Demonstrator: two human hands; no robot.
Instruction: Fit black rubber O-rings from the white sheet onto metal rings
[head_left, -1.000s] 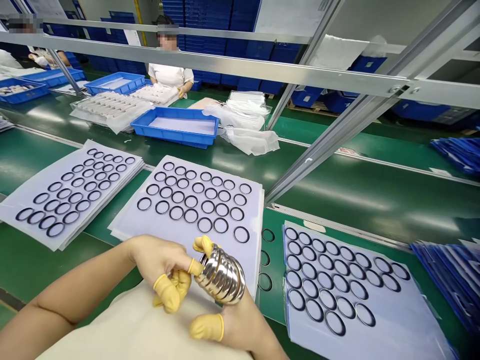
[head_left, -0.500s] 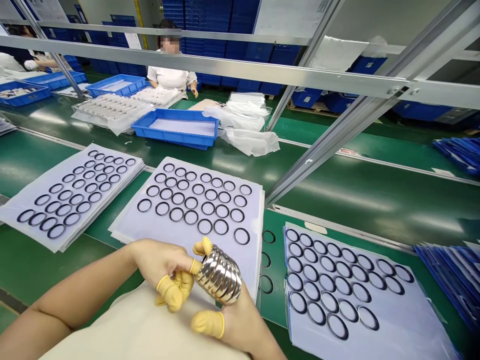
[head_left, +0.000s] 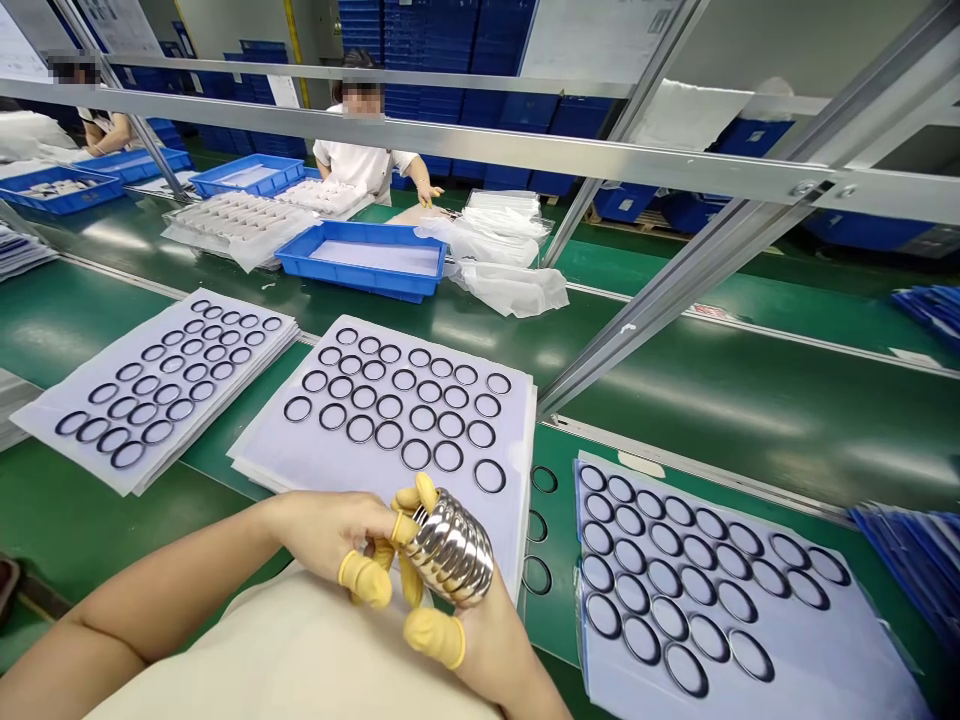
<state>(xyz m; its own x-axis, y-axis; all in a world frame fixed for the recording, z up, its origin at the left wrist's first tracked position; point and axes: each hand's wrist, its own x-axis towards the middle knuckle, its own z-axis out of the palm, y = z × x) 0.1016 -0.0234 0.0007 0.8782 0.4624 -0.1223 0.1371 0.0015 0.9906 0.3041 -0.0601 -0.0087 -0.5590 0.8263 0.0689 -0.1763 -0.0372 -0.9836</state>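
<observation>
A stack of shiny metal rings (head_left: 454,548) is threaded over the fingers of my right hand (head_left: 486,628), with yellow fingertips showing past its far end. The right thumb, in a yellow finger cot, stands off below the stack. My left hand (head_left: 334,530) is bent, its yellow-covered index fingertip against the end ring and its other fingers curled beneath. How firmly it pinches that ring is partly hidden. Just beyond my hands lies a stack of white sheets (head_left: 270,455) bearing rows of dark-edged rings (head_left: 422,418).
Ring-covered sheets also lie at left (head_left: 45,400) and right (head_left: 817,650). Several loose rings (head_left: 537,575) rest on the green table (head_left: 551,625) between sheets. A slanted metal post (head_left: 637,325) rises ahead. Beyond it are a blue tray (head_left: 360,285) and a person (head_left: 356,160).
The view has shifted slightly, so most things sit a little further right. Both hands keep nearly the same pose at the ring stack. The person across has stretched an arm out.
</observation>
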